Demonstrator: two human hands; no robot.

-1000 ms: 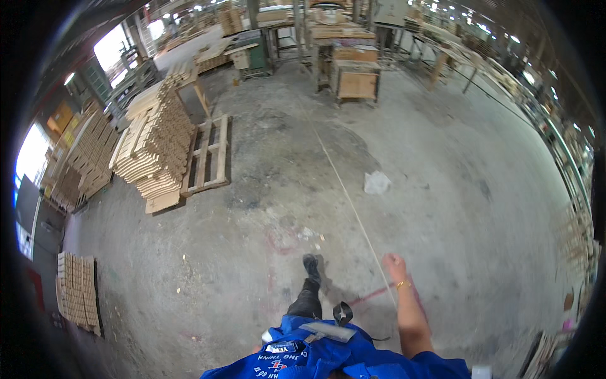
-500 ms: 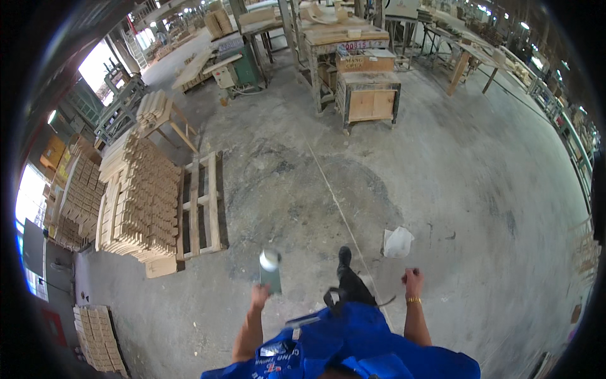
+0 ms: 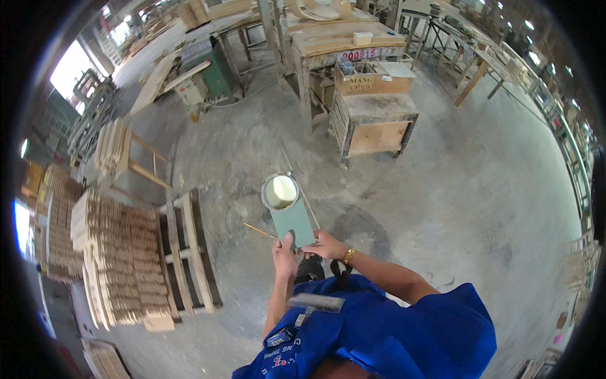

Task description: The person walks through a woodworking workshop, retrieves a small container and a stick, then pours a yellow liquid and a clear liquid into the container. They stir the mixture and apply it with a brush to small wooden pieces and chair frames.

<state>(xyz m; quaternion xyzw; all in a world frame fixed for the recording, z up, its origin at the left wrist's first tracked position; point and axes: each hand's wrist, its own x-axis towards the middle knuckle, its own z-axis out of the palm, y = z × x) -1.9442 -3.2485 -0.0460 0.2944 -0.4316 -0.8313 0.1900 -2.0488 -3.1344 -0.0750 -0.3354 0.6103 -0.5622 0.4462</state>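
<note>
My left hand (image 3: 285,254) is closed on the near end of a flat green board (image 3: 292,226), thumb on top. At the board's far end is a round tub (image 3: 281,191) with pale cream contents; I cannot tell whether it rests on the board or is fixed to it. A thin yellowish stick (image 3: 257,230) pokes out leftward by my left hand, its inner end hidden. My right hand (image 3: 329,246), below a gold bracelet, is closed at the board's near right corner, its fingertips partly hidden.
A wooden cabinet (image 3: 377,132) with an open box (image 3: 372,79) on it stands ahead, beside a workbench (image 3: 344,39). Stacked wood pieces (image 3: 126,252) and a pallet (image 3: 189,252) lie to the left. A green machine (image 3: 211,72) is at the far left.
My right hand came in from the right to the board. My left hand brought board and tub toward the middle. The bench and cabinet appear nearer; the white bag on the floor is out of sight.
</note>
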